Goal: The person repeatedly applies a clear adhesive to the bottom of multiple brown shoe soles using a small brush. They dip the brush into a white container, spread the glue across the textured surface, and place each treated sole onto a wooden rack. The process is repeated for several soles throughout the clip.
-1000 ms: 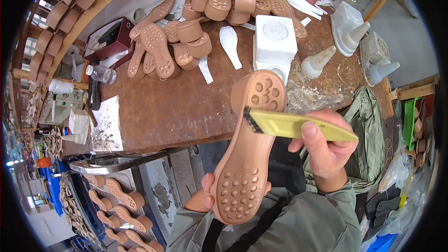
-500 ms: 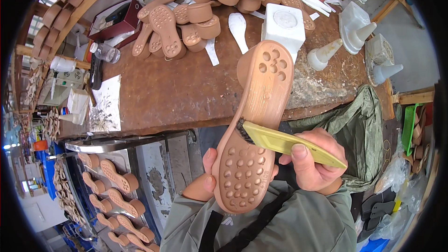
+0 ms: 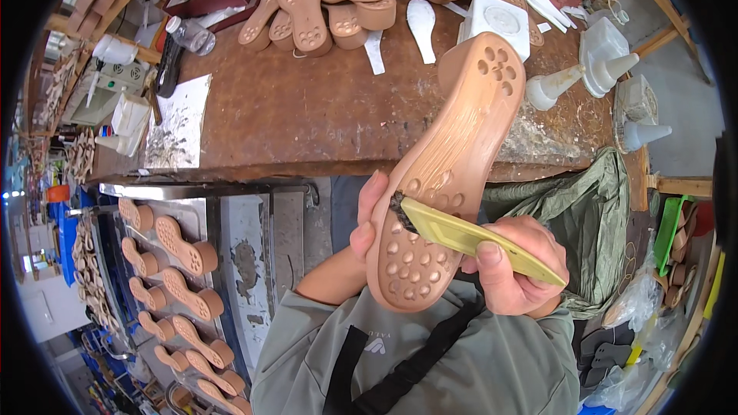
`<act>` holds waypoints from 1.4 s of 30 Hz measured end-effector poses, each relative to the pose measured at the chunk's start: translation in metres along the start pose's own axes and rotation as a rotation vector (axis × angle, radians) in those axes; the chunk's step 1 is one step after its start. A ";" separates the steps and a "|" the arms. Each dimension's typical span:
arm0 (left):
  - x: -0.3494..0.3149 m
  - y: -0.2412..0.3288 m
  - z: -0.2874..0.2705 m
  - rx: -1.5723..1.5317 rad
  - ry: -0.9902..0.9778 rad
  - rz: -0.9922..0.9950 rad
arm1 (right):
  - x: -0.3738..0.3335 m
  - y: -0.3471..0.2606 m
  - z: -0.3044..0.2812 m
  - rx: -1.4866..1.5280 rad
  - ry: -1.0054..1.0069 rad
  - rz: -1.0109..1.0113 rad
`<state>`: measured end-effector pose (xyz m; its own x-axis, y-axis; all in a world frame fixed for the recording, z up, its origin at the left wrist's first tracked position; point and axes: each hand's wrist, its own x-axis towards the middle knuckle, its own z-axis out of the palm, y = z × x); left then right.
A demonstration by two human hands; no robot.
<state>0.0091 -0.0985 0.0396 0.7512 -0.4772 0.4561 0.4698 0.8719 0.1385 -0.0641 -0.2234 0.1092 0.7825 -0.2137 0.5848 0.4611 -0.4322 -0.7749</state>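
Observation:
A tan heeled shoe sole (image 3: pixel 469 138) is held in front of my chest, its studded underside facing up and its heel pointing away to the right. My left hand (image 3: pixel 369 219) is closed around the sole's left edge, near the front part; some of its fingers are hidden beneath. In my right hand (image 3: pixel 526 261) is a brush with a yellow-green handle (image 3: pixel 469 237), thumb on top. Its dark bristles (image 3: pixel 401 213) touch the left edge of the sole, beside the upper studs. The middle stretch of the sole looks wet and streaked.
Ahead stands a brown workbench (image 3: pixel 292 107) with a heap of tan soles (image 3: pixel 304 11), a white block-shaped container (image 3: pixel 496 19) and white cone-tipped bottles (image 3: pixel 553 86). A metal rack (image 3: pixel 231 261) at left carries several soles. Green cloth (image 3: pixel 596 223) hangs at right.
The sole has swung its heel to the right and shifted up. The bristles have gone from the narrow middle's edge to beside the front studs. The whole view has shifted slightly.

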 end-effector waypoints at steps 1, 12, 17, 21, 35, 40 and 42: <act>0.002 -0.001 0.000 0.000 -0.009 0.030 | -0.001 -0.001 0.000 0.001 -0.010 -0.011; 0.003 0.021 0.015 0.053 0.318 -0.436 | -0.007 -0.009 0.001 0.052 -0.113 -0.102; 0.011 0.032 0.028 0.110 0.559 -0.695 | -0.008 -0.010 0.005 0.049 -0.115 -0.169; 0.021 0.034 0.026 0.076 0.603 -0.779 | -0.005 -0.003 0.002 0.121 -0.143 -0.091; 0.014 0.013 -0.048 0.801 0.262 -0.136 | 0.022 0.062 -0.033 0.103 -0.119 -0.016; 0.029 0.013 -0.105 2.015 0.152 0.238 | 0.033 0.144 -0.062 0.063 0.361 0.532; 0.034 0.015 -0.120 1.941 0.151 0.269 | 0.030 0.172 -0.064 -0.028 0.261 0.559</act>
<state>0.0970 -0.1144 -0.0482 0.7805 -0.2460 0.5747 -0.6221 -0.2158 0.7526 0.0114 -0.3600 0.0088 0.7725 -0.6206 0.1343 -0.0029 -0.2149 -0.9766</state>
